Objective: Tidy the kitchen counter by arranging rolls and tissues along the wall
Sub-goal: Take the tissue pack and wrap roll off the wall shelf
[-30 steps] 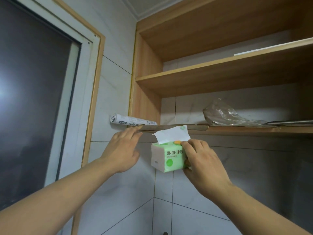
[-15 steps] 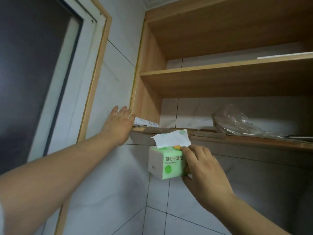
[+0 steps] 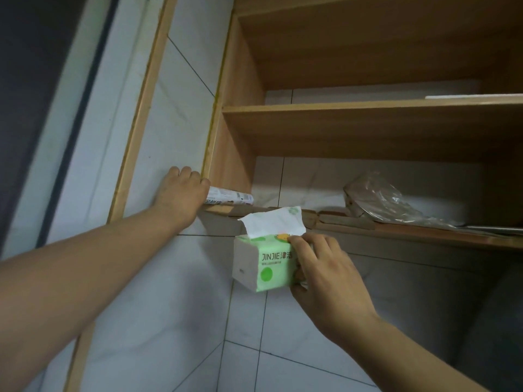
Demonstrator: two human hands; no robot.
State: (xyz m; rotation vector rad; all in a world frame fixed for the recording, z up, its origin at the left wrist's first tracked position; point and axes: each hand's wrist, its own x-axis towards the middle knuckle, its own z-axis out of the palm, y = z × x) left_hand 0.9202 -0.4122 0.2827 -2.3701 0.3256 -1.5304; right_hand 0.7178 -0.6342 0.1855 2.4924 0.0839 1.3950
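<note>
The tissue pack [image 3: 264, 265], green and white with "JINJIE" printed on its long side, is held in the air just below the front edge of the lowest shelf [image 3: 410, 232], clear of the tiled wall [image 3: 175, 292] behind it. One white tissue [image 3: 273, 224] stands up out of its top slot, above the fingertips of the right hand [image 3: 325, 278]. That hand grips the pack's right end: the fingers curl over the top edge, and the thumb presses from beneath, so the pack is pinched firmly between them.

The roll [image 3: 229, 198], white with dark print, lies on its side on the same shelf, against the cabinet's left side panel [image 3: 235, 154]. The left hand [image 3: 181, 195] covers its left end, with fingers bent upward against the wall and panel edge; whether they close on the roll or only press against it cannot be told from here.

Right of the right hand's fingers, further along the shelf, a crumpled clear plastic bag [image 3: 382, 199] lies over a metal object. Flat cardboard pieces [image 3: 343, 220] rest on the shelf edge just above those fingers. Left of the left hand runs a wooden window frame [image 3: 141, 108].
</note>
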